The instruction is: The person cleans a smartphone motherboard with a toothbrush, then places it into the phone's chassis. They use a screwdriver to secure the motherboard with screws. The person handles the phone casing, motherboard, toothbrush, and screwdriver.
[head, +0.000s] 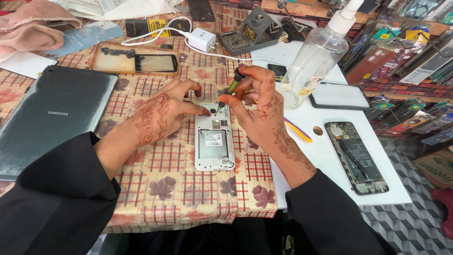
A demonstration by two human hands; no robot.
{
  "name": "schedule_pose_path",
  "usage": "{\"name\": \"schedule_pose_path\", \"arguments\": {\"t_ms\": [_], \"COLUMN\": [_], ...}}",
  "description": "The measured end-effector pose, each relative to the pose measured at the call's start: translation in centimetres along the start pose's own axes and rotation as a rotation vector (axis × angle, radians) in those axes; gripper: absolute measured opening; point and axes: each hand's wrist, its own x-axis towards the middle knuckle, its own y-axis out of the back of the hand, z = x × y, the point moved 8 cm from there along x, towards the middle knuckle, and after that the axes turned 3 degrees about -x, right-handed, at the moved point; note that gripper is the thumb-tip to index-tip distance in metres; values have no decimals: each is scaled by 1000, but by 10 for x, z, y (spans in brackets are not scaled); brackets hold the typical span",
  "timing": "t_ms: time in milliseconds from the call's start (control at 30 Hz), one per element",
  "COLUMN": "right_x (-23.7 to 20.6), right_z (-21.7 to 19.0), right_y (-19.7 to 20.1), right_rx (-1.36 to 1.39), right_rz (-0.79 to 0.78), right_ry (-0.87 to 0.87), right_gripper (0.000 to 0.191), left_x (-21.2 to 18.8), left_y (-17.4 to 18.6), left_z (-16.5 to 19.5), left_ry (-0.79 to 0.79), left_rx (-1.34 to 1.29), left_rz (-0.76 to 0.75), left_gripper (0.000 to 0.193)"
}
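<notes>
Around the grey tablet on my repair bench

From my remote seat I take the flat dark grey tablet (52, 115), lying face down on the checked floral tablecloth (165, 182), as landmark. Just beyond its far edge lies a clear brownish phone case (134, 59); further right of that I see a white charger plug with cable (202, 38) and a grey soldering-iron stand (252, 30). Far right of the tablet stand a clear plastic spray bottle (316, 59), a black glass screen panel (339, 96) and an opened dark phone (356, 157) on a white board (330, 156). A pink cloth (33, 26) sits beyond it.
</notes>
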Motion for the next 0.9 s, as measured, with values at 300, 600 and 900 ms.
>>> {"name": "schedule_pose_path", "arguments": {"t_ms": [300, 600, 900], "right_x": [-5, -5, -6], "right_z": [-2, -9, -9], "right_y": [-4, -4, -5], "right_rx": [90, 89, 6], "right_rz": [18, 21, 44], "right_ry": [53, 118, 116], "right_gripper": [49, 49, 58], "left_x": [1, 2, 1], "left_y": [-4, -6, -7], "left_z": [-1, 3, 4], "left_ry": [26, 19, 21], "left_rx": [17, 64, 96], "left_rz": [-59, -75, -85], "left_gripper": [72, 72, 69]}}
